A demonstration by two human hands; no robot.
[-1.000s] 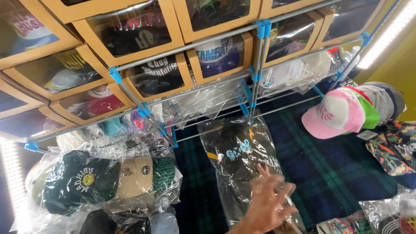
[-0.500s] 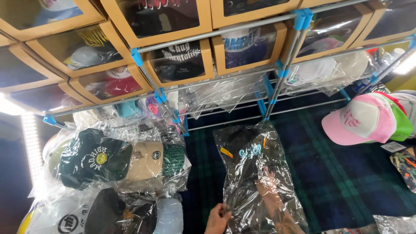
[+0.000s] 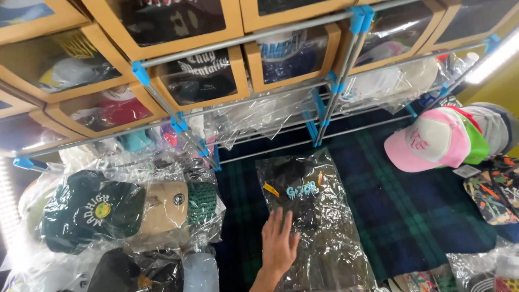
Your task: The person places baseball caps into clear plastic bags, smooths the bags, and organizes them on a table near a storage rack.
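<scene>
Left hand [image 3: 279, 246] laid flat, fingers spread, on clear bag [image 3: 311, 216] with dark cap inside; nothing gripped. Bag lies on plaid cloth [image 3: 411, 211], below rack [image 3: 319, 116]. Right hand not seen. Risk judged: slick plastic may slide under palm, cap crushed if pressed.

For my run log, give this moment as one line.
left hand: flat on clear bag | bag: holds dark garment, lies on plaid cloth | right hand: not in view
</scene>
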